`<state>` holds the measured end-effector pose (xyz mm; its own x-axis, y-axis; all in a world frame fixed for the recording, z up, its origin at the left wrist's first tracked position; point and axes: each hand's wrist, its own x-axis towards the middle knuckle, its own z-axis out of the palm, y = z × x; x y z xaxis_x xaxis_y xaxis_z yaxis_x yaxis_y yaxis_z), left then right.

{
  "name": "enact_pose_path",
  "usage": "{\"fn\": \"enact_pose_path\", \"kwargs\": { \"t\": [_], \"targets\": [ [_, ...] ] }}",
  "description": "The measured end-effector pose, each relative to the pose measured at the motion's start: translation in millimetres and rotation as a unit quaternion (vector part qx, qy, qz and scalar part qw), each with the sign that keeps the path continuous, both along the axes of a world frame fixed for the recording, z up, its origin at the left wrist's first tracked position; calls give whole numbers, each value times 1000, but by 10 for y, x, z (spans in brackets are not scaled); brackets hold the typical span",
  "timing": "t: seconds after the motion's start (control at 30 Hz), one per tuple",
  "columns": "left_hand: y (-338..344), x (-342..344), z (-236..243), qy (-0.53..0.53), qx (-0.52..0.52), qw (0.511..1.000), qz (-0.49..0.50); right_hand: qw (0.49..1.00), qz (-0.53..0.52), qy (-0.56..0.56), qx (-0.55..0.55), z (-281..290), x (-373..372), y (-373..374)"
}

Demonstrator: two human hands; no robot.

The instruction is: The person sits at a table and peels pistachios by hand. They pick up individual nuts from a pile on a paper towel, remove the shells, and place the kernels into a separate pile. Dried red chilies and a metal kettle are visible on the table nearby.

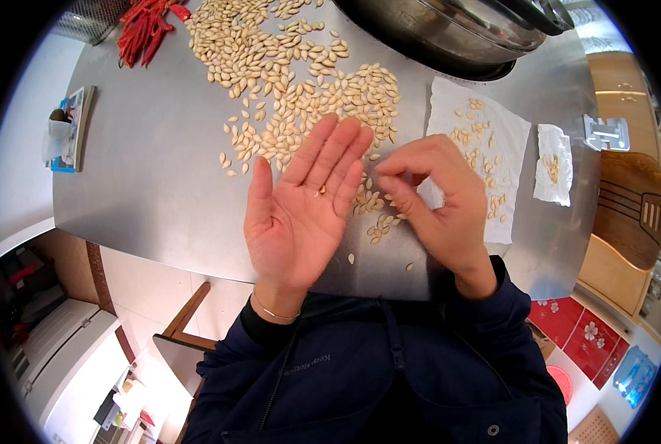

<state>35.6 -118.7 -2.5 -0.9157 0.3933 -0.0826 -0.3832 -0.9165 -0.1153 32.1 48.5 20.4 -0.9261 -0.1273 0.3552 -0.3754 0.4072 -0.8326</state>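
Note:
My left hand (295, 226) is held palm up above the table's near part, its fingers stretched out. A few tiny bits (321, 191), perhaps pieces of seed or shell, lie on the palm at the base of the fingers. Just to the right, my right hand (452, 211) has its thumb and fingertips brought together in a pinch; whatever is between them is too small to make out. Beyond and partly behind both hands spread many pale pumpkin seeds (356, 96), loose on the metal tabletop (153, 163). A few more seeds (379, 228) lie below the right fingertips.
A white paper sheet (443, 111) bearing scattered seeds lies right of my right hand, partly under it. Farther right is a smaller paper (558, 135) with a little heap. Dried red chillies (144, 33) lie far left; a large metal pan (456, 33) stands far right.

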Motion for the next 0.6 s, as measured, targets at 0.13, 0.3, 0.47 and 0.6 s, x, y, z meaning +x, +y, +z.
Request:
{"fn": "enact_pose_path", "kwargs": {
  "t": [0.13, 0.3, 0.47, 0.6],
  "targets": [
    [-63, -4, -38, 16, -73, 997, 25, 997, -2, -34, 71, 55, -22, 154],
    [-201, 16, -112, 116, -171, 976, 65, 981, 85, -56, 166, 76, -17, 299],
    [-171, 20, -68, 106, -213, 970, 57, 978, 90, -23, 186, 0, 13, 272],
    [-174, 22, -80, 87, -202, 974, 52, 983, 48, 11, 176, -5, -1, 218]
  ]
}}
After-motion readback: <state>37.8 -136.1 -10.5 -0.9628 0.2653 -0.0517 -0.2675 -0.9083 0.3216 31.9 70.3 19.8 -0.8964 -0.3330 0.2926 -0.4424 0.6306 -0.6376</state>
